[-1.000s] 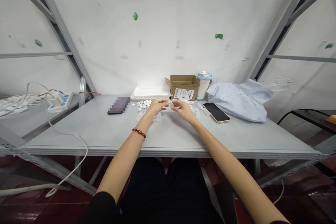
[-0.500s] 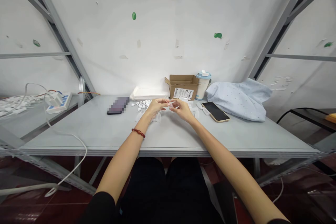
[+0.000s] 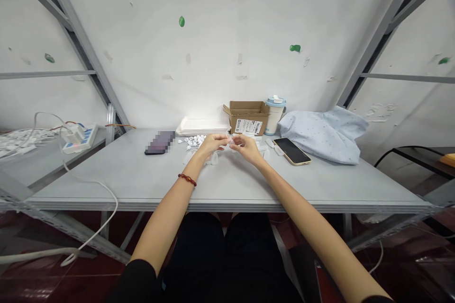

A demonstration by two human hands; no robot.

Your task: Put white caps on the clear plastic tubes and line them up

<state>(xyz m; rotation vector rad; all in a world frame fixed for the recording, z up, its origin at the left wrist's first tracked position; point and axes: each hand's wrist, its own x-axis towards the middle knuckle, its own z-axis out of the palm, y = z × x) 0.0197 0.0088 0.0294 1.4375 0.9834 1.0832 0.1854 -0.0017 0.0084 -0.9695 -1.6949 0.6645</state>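
Observation:
Both hands meet over the far middle of the grey table. My left hand, with a red bead bracelet on its wrist, and my right hand pinch a small clear plastic piece between their fingertips. Several small white pieces lie scattered just left of the hands. More clear pieces rest on the table under my left hand.
A dark phone lies to the left, a second phone to the right beside a pale blue cloth. Behind stand a white tray, an open cardboard box and a lidded cup. A power strip with cable sits far left.
The hands have stayed together at the same spot, with only slight finger motion on the small piece. The view has shifted very little.

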